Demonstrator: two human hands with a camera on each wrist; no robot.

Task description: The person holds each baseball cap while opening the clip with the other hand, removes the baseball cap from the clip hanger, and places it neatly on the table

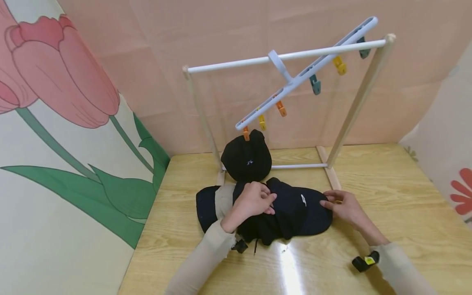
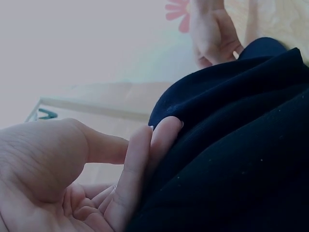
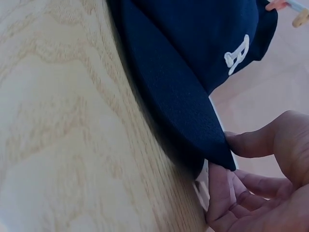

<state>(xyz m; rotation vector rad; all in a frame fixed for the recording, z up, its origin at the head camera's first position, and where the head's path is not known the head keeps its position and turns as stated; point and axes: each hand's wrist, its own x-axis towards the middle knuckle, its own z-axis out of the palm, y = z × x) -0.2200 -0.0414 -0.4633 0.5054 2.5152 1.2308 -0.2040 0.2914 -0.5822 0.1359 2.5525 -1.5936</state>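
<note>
A navy cap (image 1: 295, 209) with a white emblem lies on the table, its brim pointing right. My right hand (image 1: 343, 207) pinches the brim's edge, thumb on top and fingers beneath, as the right wrist view shows. Over the cap's left part is my left hand (image 1: 254, 200); in the left wrist view its fingertips touch the dark, folded fabric, with the thumb close to the index finger. Left of it, more caps lie overlapped, including a beige part (image 1: 224, 200) and a dark brim (image 1: 206, 208). My left forearm and hand partly hide them.
Behind the caps stands a rack (image 1: 236, 62) with a white top bar. A pale blue hanger (image 1: 306, 73) hooks over it at a slant, with several coloured clips. A black cap (image 1: 245, 157) hangs from its lowest orange clip (image 1: 246, 133). Walls border the wooden table (image 1: 405, 213).
</note>
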